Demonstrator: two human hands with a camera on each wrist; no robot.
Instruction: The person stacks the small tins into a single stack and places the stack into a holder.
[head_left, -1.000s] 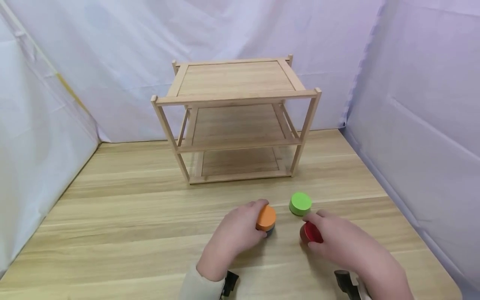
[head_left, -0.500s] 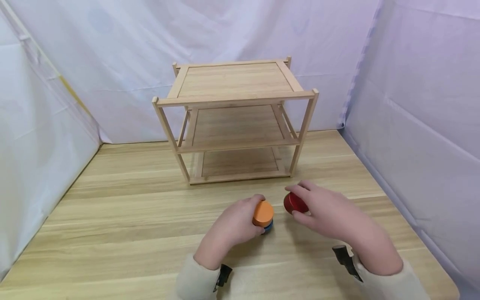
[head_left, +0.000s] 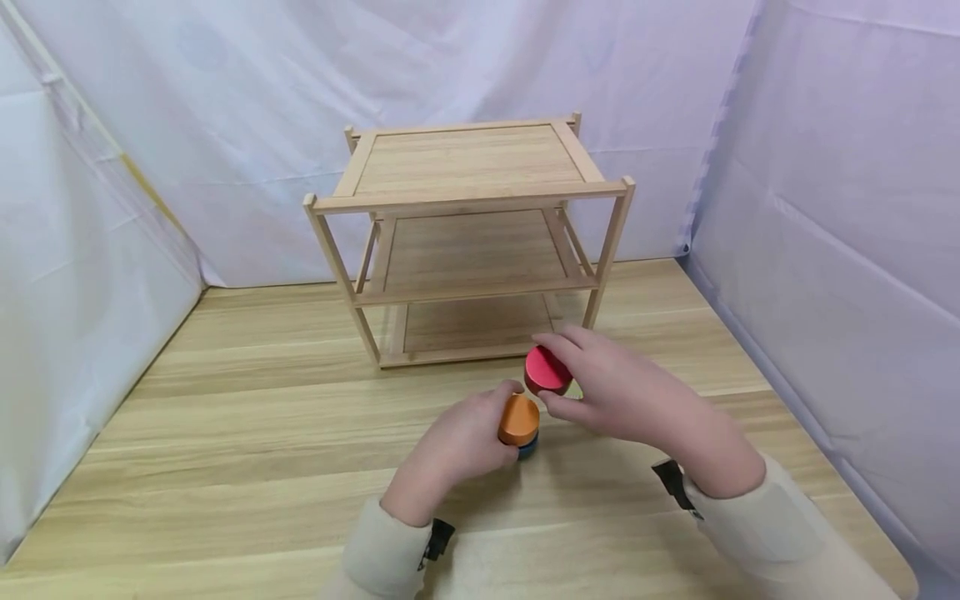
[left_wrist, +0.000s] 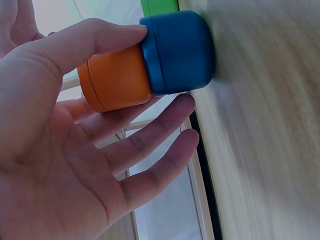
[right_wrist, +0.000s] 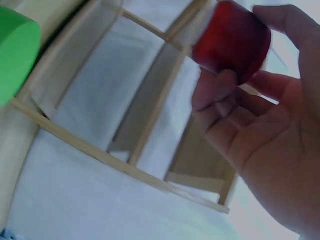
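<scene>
An orange tin (head_left: 519, 419), small and round, sits on top of a blue tin (left_wrist: 180, 52) of like shape, which stands on the wooden table. My left hand (head_left: 465, 437) holds this stack, its thumb tip at the seam between the two and fingers behind the orange one. My right hand (head_left: 618, 379) pinches a red tin (head_left: 547, 370) between thumb and fingers. That tin is raised and a little beyond the stack, its bright red top tilted toward me. A green tin (right_wrist: 17, 55) stands on the table, almost wholly hidden behind the right hand in the head view.
A three-tier wooden rack (head_left: 472, 200) stands just beyond the hands, its lower front bar close to the red tin. White cloth (head_left: 255, 125) hangs behind the table (head_left: 247, 450) and along both sides.
My right hand has carried the red tin up, leftward and away from me, from beside the green tin to near the stack. The left hand, still holding the stack, shifted slightly left.
</scene>
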